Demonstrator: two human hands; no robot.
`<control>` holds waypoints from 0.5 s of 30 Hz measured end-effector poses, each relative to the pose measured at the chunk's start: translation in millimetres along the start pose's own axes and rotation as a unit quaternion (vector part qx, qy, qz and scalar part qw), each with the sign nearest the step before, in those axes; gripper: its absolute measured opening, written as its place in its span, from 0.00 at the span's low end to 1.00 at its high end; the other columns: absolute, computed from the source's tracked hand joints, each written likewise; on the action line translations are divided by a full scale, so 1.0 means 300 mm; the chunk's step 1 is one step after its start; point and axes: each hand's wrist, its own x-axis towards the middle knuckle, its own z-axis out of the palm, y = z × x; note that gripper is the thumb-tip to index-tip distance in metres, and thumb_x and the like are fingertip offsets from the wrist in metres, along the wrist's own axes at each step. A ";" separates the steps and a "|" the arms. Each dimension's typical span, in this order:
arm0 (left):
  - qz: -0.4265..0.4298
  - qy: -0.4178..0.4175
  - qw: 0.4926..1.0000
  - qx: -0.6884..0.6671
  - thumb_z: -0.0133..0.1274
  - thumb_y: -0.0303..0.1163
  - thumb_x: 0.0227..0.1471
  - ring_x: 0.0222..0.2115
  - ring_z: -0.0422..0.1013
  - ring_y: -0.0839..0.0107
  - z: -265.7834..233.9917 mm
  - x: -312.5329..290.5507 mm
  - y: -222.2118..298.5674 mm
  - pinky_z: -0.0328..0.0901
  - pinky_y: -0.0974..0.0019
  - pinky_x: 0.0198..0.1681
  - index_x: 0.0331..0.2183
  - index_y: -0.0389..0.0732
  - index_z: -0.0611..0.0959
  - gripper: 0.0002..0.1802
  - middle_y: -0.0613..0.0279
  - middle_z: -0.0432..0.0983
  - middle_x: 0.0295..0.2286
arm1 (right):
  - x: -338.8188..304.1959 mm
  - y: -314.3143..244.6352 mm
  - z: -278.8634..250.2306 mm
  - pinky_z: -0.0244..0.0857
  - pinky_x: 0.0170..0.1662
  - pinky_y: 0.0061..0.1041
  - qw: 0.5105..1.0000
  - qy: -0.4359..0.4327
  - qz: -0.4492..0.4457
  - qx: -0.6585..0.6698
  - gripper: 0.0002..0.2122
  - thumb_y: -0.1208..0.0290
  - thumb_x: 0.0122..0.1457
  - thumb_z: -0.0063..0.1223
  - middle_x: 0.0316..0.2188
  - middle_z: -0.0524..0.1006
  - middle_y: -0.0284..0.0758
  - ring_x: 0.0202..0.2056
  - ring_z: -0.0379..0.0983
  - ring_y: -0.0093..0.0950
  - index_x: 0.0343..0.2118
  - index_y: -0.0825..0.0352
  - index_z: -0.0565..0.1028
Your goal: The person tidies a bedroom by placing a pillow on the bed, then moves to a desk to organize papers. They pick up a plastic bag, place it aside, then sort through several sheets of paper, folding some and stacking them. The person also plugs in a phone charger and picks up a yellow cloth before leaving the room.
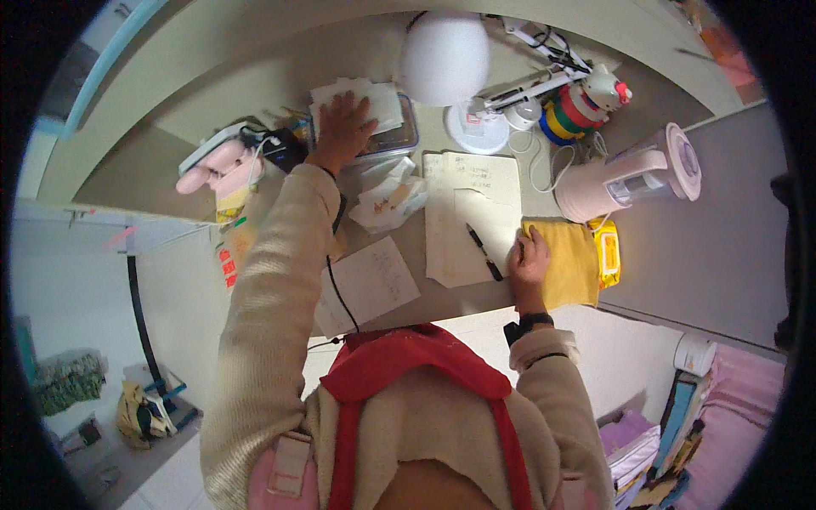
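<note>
My left hand lies flat with fingers spread on white tissues, which sit on a clear plastic box with a blue rim at the back of the desk. My right hand rests at the left edge of a folded yellow cloth, its fingers loosely bent and holding nothing that I can see. Just left of it, a black pen lies on an open notebook with handwriting. Crumpled, stained tissues lie between the box and the notebook.
A white desk lamp hangs over the back, its round base below. Right are a stacked ring toy, a pink blender jug and a yellow wipes pack. Left, pink objects; nearer, a written sheet under a black cable.
</note>
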 end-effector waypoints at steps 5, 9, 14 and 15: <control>0.018 0.106 0.992 -0.063 0.46 0.42 0.48 0.50 0.56 0.53 -0.136 0.039 -0.049 0.53 0.46 0.49 0.44 0.42 0.71 0.22 0.53 0.62 0.47 | -0.011 0.015 0.017 0.56 0.46 0.41 0.999 0.020 -0.028 -0.007 0.13 0.75 0.44 0.48 0.45 0.67 0.42 0.44 0.64 0.42 0.36 0.63 0.69; 0.001 0.188 0.969 -0.158 0.47 0.40 0.48 0.48 0.59 0.54 -0.365 -0.046 0.001 0.55 0.55 0.50 0.44 0.41 0.71 0.21 0.52 0.63 0.46 | -0.014 0.011 0.006 0.56 0.45 0.41 0.999 0.017 -0.034 0.019 0.13 0.76 0.46 0.48 0.44 0.68 0.44 0.44 0.64 0.42 0.38 0.63 0.69; -0.043 0.092 0.956 -0.275 0.47 0.41 0.48 0.41 0.67 0.57 -0.556 -0.347 0.082 0.61 0.61 0.44 0.42 0.40 0.73 0.20 0.53 0.69 0.41 | 0.001 0.006 -0.011 0.57 0.45 0.39 0.999 -0.004 -0.044 0.023 0.13 0.76 0.47 0.48 0.44 0.68 0.44 0.44 0.64 0.43 0.38 0.65 0.70; -0.110 -0.010 0.957 -0.267 0.48 0.40 0.48 0.39 0.68 0.58 -0.556 -0.413 0.089 0.63 0.60 0.41 0.41 0.41 0.74 0.19 0.53 0.70 0.40 | 0.002 0.006 -0.012 0.56 0.45 0.39 0.999 -0.008 -0.039 0.031 0.12 0.75 0.47 0.47 0.44 0.68 0.45 0.44 0.64 0.43 0.38 0.65 0.70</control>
